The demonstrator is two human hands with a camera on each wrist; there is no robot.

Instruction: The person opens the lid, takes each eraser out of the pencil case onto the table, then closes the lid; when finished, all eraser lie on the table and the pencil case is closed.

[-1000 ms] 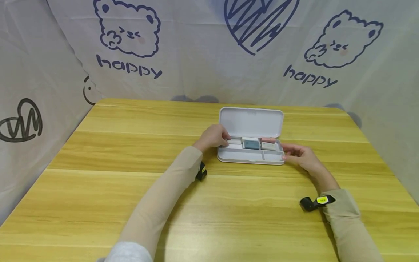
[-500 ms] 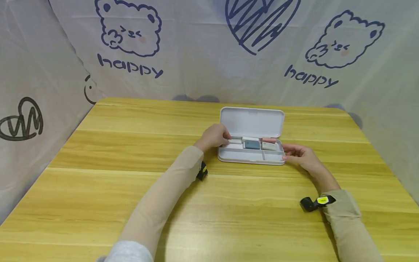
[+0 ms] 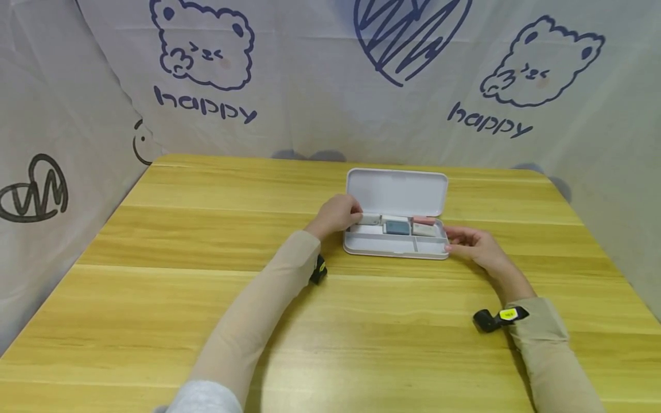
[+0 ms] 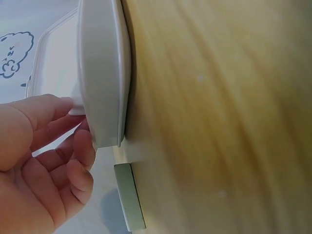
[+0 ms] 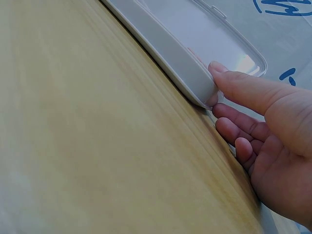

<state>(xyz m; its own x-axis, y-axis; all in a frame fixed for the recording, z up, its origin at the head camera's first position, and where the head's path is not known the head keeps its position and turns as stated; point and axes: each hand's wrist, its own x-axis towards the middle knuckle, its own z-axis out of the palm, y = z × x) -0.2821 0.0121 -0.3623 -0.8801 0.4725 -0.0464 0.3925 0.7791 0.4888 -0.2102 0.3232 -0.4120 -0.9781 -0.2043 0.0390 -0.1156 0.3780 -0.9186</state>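
Note:
A white pencil case (image 3: 379,248) lies on the table with its lid (image 3: 396,192) raised at the back. Inside sit several eraser-like blocks, among them a blue one (image 3: 397,228), a pale one (image 3: 424,230) and a pink one (image 3: 423,220). My left hand (image 3: 335,215) is at the case's left end, thumb and finger pinching a white block (image 3: 369,219) over the back-left compartment. In the left wrist view the thumb overlaps the case's inside and the other fingers curl below. My right hand (image 3: 477,245) grips the right end, its thumb (image 5: 218,67) at the rim.
The wooden table (image 3: 392,338) extends around the case. Left of the case, a pale green block (image 4: 129,197) shows in the left wrist view, hidden in the head view. A white cloth (image 3: 310,86) with drawings hangs behind the table.
My left fingers have shifted slightly backward, and the white block has moved back in the case, baring the compartment floor in front of it. The right hand has stayed still.

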